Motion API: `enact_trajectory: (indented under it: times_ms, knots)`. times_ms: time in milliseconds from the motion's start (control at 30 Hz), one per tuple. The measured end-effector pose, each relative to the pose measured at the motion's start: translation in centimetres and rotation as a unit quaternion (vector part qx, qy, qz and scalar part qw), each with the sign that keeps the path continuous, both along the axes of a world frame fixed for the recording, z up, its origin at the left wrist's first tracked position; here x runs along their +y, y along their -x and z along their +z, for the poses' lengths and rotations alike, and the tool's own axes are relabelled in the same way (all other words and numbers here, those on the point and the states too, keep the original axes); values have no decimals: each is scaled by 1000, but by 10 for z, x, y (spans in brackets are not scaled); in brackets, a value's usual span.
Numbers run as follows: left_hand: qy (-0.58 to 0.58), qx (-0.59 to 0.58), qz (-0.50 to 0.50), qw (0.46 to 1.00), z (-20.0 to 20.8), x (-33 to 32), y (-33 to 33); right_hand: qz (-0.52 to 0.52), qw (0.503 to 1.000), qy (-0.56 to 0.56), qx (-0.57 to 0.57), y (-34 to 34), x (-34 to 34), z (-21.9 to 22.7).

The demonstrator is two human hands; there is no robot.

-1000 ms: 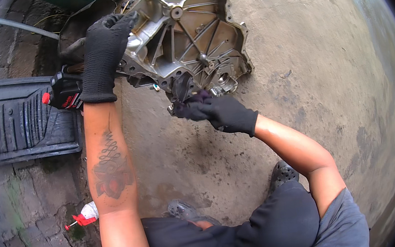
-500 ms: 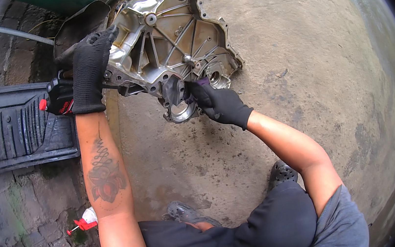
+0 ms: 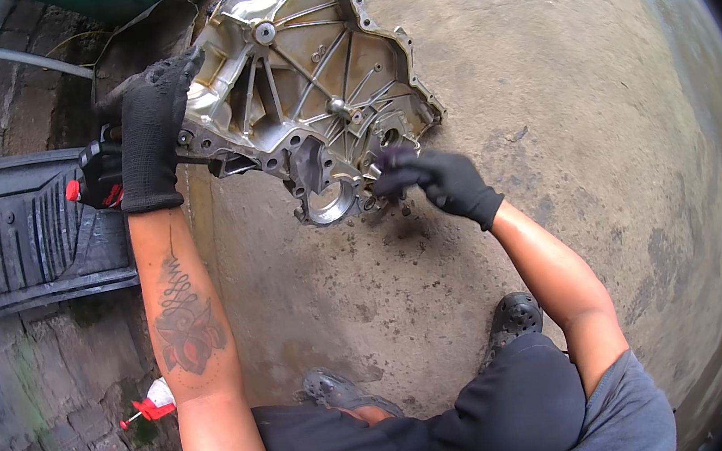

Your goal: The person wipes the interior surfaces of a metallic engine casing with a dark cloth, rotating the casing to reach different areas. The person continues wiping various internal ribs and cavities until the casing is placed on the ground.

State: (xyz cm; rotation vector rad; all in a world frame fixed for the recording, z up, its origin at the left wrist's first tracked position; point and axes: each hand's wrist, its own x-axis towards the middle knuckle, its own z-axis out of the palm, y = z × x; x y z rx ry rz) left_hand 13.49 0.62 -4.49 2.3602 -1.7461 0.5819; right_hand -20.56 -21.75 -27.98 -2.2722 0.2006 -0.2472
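Beyond the ribbed black mat lies a pale pipe; at the mat's right edge, a red-capped black bottle; nearer than the mat, brick paving and a red-and-white bottle.

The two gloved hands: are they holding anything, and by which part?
The right hand holds a bunched dark cloth; blur hides by which part. The left hand is at the left edge of the metal cover, its grip unclear.

Workshop, ribbed engine cover, concrete floor (stained)
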Motion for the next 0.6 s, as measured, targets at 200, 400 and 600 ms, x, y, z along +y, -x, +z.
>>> enact_trajectory:
  times_ms: [200, 400, 600]
  knots:
    - [-25, 25, 21, 999, 8, -4, 8, 78, 977, 83, 182, -25, 4, 10]
    - [-55, -44, 10, 997, 12, -3, 19, 14, 962, 75, 264, -41, 14, 27]
    - [-64, 15, 75, 995, 6, -6, 9, 45, 973, 63, 217, -50, 5, 35]
